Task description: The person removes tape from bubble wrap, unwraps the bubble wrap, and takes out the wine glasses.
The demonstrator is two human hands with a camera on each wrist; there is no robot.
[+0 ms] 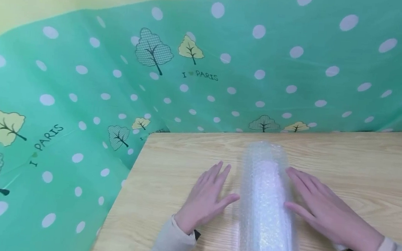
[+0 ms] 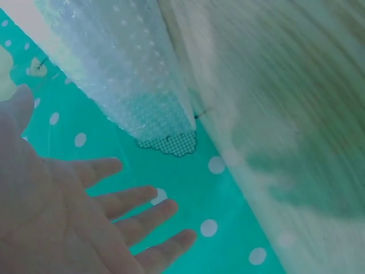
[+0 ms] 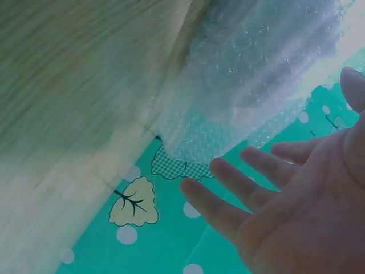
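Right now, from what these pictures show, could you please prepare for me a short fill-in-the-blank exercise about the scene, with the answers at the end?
1. The see-through wrap is covered in many small ____.
2. In the head view, the wrap lies ____ the left hand and the right hand.
3. The table has a surface that shows ____ grain.
4. On the green cloth, the printed city name is ____.

Missing words: bubbles; between; wood; PARIS.

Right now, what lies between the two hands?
The bubble-wrapped package, lying on the wood-grained table between left hand and right hand, as the head view shows.
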